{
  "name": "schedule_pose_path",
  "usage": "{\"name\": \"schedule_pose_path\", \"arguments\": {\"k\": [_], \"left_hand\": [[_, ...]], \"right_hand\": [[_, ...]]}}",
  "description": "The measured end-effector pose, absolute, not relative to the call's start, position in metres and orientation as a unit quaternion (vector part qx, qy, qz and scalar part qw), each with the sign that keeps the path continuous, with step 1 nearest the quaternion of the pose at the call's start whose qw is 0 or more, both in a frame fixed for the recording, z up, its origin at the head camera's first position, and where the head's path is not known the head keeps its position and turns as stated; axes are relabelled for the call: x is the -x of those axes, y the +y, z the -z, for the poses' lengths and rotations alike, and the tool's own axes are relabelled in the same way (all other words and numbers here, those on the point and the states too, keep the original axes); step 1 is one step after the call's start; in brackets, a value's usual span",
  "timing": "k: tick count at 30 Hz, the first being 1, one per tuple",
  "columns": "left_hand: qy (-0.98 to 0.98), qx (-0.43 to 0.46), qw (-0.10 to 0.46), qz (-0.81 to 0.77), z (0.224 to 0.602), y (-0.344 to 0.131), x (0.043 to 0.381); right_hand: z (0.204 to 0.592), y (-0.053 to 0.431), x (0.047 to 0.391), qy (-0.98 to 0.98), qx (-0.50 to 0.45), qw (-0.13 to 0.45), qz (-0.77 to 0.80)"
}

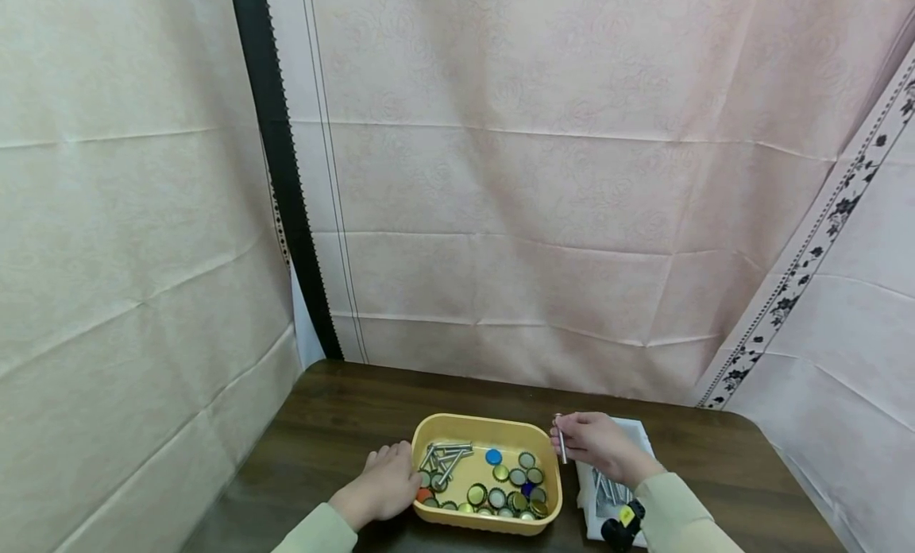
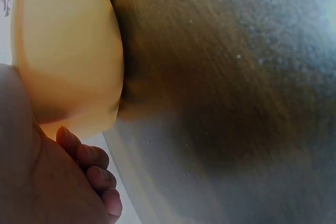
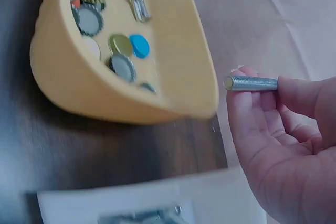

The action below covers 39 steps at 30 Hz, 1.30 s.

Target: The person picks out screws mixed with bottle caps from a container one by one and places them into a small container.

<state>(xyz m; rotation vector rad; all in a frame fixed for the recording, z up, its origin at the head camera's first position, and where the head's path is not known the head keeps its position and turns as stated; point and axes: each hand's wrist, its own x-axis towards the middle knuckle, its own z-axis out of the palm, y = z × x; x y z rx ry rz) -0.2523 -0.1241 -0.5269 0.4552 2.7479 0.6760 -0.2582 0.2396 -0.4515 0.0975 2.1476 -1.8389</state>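
Note:
A yellow plastic basin (image 1: 482,420) holds bottle caps (image 1: 496,497) of several colours, with silvery bolts (image 1: 446,458) heaped at its left. My left hand (image 1: 386,481) grips the basin's left rim; in the left wrist view its curled fingers (image 2: 97,158) show beside the basin's outer wall (image 2: 71,51). Just past the right rim, my right hand (image 1: 600,442) pinches a single metal bolt (image 1: 561,446) between thumb and fingers. The right wrist view shows that bolt's threaded end (image 3: 254,83) projecting from the grip. It is held in the air, apart from the basin.
Under my right forearm lies a white tray (image 1: 590,515) with more bolts (image 1: 608,491), partly hidden by the arm. A black and yellow wrist device (image 1: 623,525) sits at the right cuff. The dark wooden table (image 1: 357,402) ends at a hanging pale cloth (image 1: 529,219).

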Motion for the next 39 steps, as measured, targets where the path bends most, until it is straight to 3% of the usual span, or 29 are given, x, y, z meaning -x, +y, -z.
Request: {"name": "schedule_pose_path", "arguments": {"k": [9, 18, 39], "left_hand": [[0.951, -0.158, 0.134, -0.229, 0.528, -0.124, 0.253], [0.951, -0.156, 0.136, -0.231, 0.526, -0.124, 0.252], [0.950, -0.167, 0.126, -0.232, 0.526, -0.124, 0.252]], "right_hand": [[0.450, 0.277, 0.254, 0.768, -0.081, 0.108, 0.626], [0.468, 0.304, 0.250, 0.783, -0.120, 0.103, 0.602], [0.490, 0.301, 0.244, 0.849, -0.144, 0.108, 0.496]]}}
